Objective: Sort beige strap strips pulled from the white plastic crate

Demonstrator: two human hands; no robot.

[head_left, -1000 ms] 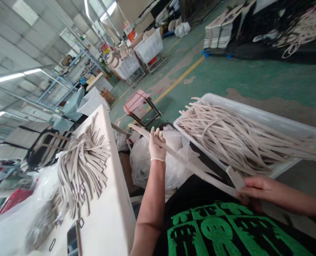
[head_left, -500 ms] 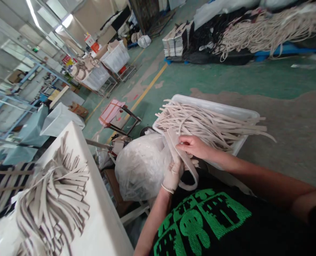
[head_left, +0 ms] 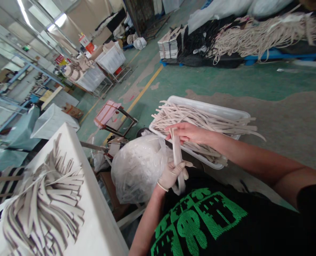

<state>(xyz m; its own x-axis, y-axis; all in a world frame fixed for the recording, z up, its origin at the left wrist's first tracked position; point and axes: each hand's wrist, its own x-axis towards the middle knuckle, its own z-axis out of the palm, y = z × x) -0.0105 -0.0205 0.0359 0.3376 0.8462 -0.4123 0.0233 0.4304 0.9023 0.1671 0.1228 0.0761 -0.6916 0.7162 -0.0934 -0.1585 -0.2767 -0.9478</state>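
My left hand (head_left: 171, 175), in a pale glove, is closed around a folded beige strip (head_left: 176, 151) in front of my shirt. The strip stands upright from the fist, its two ends close together at the top, and a loop of it hangs below. My bare right hand (head_left: 188, 133) is at the upper end of the strip, fingers behind it and thumb beside it; the exact grip is partly hidden. Just beyond is a white plastic tray (head_left: 213, 107) heaped with loose beige strips (head_left: 197, 115), some sticking out over its right edge.
A large clear plastic bag (head_left: 139, 167) bulges left of my hands. The white table (head_left: 94, 202) at left bears a bundle of grey-beige strips (head_left: 46, 199). A pink-topped stool (head_left: 108, 113) stands ahead. Farther off are wheeled bins (head_left: 91, 79) and a blue pallet (head_left: 280, 57) piled with cords.
The strip has gone from a wide, open loop to a narrow upright fold with its ends together. My right hand has moved slightly up and left; the view has shifted a little.
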